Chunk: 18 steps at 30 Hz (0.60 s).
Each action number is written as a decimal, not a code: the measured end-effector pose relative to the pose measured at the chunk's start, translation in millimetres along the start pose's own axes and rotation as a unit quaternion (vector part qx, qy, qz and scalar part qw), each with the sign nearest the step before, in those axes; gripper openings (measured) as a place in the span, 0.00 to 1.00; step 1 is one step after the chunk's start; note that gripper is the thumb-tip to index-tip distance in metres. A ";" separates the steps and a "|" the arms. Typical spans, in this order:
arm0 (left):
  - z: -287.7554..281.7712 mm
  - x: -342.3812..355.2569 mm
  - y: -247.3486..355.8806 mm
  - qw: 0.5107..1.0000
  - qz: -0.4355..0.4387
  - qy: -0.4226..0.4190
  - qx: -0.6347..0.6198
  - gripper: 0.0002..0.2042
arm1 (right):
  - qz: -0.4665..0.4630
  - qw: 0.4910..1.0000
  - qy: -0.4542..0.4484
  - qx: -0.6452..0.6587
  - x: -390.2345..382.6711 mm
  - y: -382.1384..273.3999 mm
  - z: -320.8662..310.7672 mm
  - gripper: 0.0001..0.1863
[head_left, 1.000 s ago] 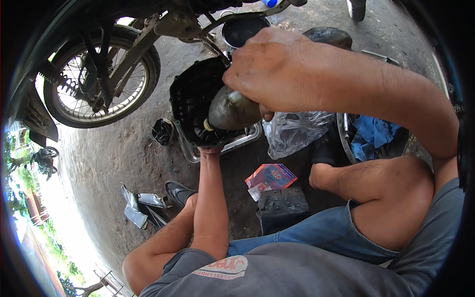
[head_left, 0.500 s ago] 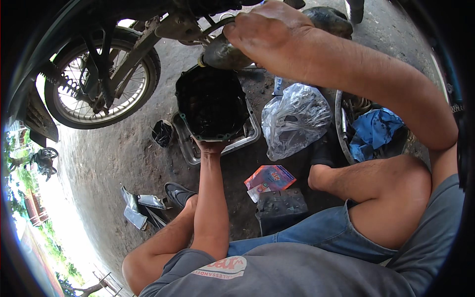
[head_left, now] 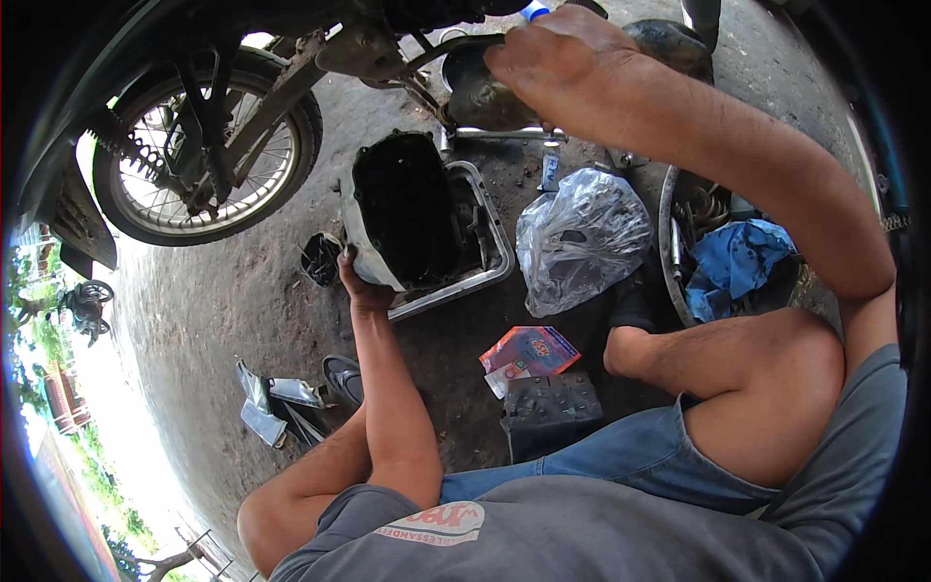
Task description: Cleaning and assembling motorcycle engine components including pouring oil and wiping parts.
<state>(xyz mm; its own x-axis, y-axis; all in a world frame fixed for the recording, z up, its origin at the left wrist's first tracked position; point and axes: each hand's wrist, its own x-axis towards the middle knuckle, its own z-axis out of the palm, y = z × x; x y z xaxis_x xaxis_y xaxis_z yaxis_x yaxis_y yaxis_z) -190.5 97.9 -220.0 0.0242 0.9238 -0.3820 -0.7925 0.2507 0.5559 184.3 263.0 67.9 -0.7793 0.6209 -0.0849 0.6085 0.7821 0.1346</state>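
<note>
Black casing (head_left: 402, 209) upright, left fingers (head_left: 351, 272) under its lower edge

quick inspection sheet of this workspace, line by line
surface: bare grey concrete floor, stained.
job's things: black housing held tilted above metal tray; dark rounded part by motorcycle frame.
clutter: clear plastic bag, blue rag, red packet, black block, scraps.
grippers: left hand grips housing; right hand on rounded part.
cables: nothing seen.
surroundings: motorcycle rear wheel, greenery far left.
</note>
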 end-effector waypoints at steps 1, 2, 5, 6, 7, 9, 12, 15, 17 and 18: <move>-4.4 -0.7 5.4 1.000 0.004 -0.003 0.018 0.37 | 0.000 0.994 0.089 -0.056 0.1 -5.7 10.9 0.13; -8.6 -1.1 11.8 1.000 0.001 -0.022 0.023 0.37 | -0.001 0.978 0.178 -0.110 0.1 -8.3 19.7 0.24; -18.7 0.3 33.1 0.998 -0.006 -0.019 0.057 0.35 | -0.009 0.971 0.214 -0.109 0.3 -6.0 35.2 0.25; -21.0 0.3 38.1 0.996 -0.022 -0.039 0.082 0.35 | -0.008 0.971 0.215 -0.109 0.6 -5.4 36.6 0.25; -22.7 0.6 42.6 0.996 -0.014 -0.038 0.085 0.35 | -0.010 0.971 0.209 -0.115 0.4 -4.5 36.0 0.26; -24.1 -0.4 48.9 0.995 -0.010 -0.032 0.098 0.35 | -0.010 0.972 0.203 -0.121 -1.1 -4.6 30.2 0.28; -20.6 -0.9 49.1 0.995 0.000 -0.014 0.101 0.35 | -0.039 0.966 0.233 -0.101 -7.9 -11.6 19.1 0.30; -13.3 -2.6 46.8 0.994 -0.002 0.003 0.112 0.35 | -0.052 0.962 0.246 -0.104 -11.6 -20.3 12.9 0.30; -8.8 -3.8 45.2 0.992 -0.011 0.004 0.125 0.35 | -0.049 0.966 0.237 -0.091 -11.5 -22.1 11.6 0.30; -7.0 -4.2 44.4 0.992 -0.014 0.004 0.126 0.34 | -0.048 0.966 0.237 -0.091 -10.7 -21.7 11.4 0.30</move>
<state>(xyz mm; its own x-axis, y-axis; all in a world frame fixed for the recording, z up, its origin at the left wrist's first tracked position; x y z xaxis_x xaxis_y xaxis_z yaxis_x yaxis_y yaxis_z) -230.0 103.2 -198.9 0.0373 0.9135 -0.4052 -0.6141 0.3408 0.7119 181.1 240.0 54.7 -0.8382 0.4179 0.3505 0.5272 0.7854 0.3243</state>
